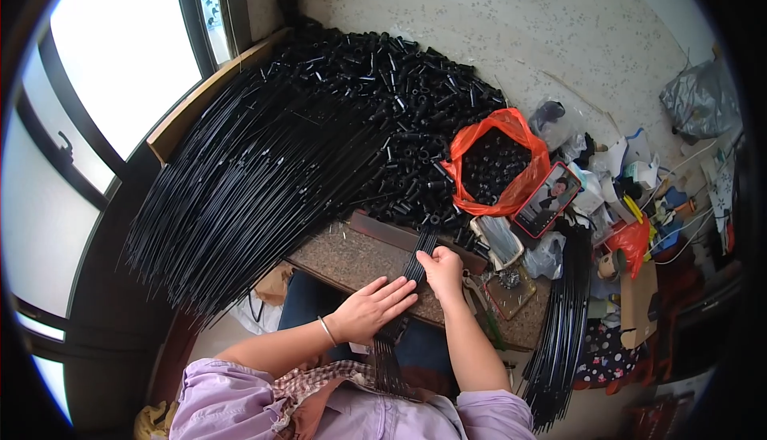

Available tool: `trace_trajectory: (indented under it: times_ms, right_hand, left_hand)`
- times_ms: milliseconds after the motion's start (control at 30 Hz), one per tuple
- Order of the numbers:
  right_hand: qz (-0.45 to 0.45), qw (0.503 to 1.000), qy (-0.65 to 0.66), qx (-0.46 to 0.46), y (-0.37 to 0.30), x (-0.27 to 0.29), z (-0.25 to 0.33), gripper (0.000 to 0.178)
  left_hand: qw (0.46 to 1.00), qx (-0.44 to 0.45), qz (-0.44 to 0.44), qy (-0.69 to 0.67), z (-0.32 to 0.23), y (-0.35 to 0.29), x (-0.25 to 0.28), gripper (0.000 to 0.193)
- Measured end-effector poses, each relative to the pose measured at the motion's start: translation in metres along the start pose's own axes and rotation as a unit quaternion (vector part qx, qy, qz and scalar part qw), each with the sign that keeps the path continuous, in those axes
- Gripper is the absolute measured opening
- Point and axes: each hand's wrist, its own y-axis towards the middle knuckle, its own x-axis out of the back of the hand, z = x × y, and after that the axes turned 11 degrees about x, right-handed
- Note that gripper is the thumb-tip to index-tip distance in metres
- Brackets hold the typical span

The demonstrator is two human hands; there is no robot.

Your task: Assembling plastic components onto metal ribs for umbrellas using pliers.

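A narrow bunch of thin black rods (427, 242) runs over the table's front edge and down toward my lap. Fingers stretched and side by side, my left hand (372, 308) lies flat on the bunch. My right hand (441, 274) is closed on the rods' right side, with its thumb pointing left. The lower ends (388, 368) hang in front of my clothes. Just beyond my hands, a dark reddish-brown strip (385, 230) lies across the speckled brown tabletop (339, 258). The rods' far ends reach the pile of short black tubes (415, 104).
A big sheaf of black rods (240, 180) fans out at left. An orange-red plastic bag (458, 170) holds small black parts. To its right are a propped phone (547, 199), a clear packet (497, 240) and clutter. Another black rod bundle (559, 336) hangs at the right edge.
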Motion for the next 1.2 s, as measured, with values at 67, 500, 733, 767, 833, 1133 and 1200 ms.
trace_trajectory:
  times_ms: [67,500,733,767,833,1133,1200]
  right_hand:
    - [-0.026,0.989,-0.113,0.096,0.001,-0.002,0.005,0.017]
    - [-0.224,0.951,-0.109,0.181,0.002,0.025,0.04,0.026]
    - [-0.087,0.899,-0.383,0.196,0.038,0.125,-0.008,0.014]
    - [-0.065,0.893,-0.396,0.206,0.041,0.129,-0.013,0.014]
    - [-0.024,0.888,-0.403,0.22,0.047,0.138,-0.02,0.012]
    - [-0.046,0.843,-0.452,0.29,0.044,0.129,-0.004,0.008]
    - [-0.069,0.887,-0.312,0.332,0.036,0.108,0.017,0.005]
  left_hand:
    - [1.0,0.0,-0.006,0.004,0.001,0.0,-0.003,0.089]
    - [1.0,-0.002,-0.025,-0.018,0.004,-0.002,-0.008,0.087]
    - [0.998,-0.02,-0.029,0.043,0.001,-0.001,-0.012,0.075]
    - [0.999,-0.019,-0.042,0.026,0.002,-0.002,-0.015,0.073]
    - [0.998,-0.019,-0.054,0.01,0.001,0.0,-0.016,0.071]
    - [1.0,-0.009,-0.004,-0.001,-0.001,0.006,-0.005,0.075]
    - [1.0,-0.001,-0.007,0.003,0.0,0.005,-0.007,0.075]
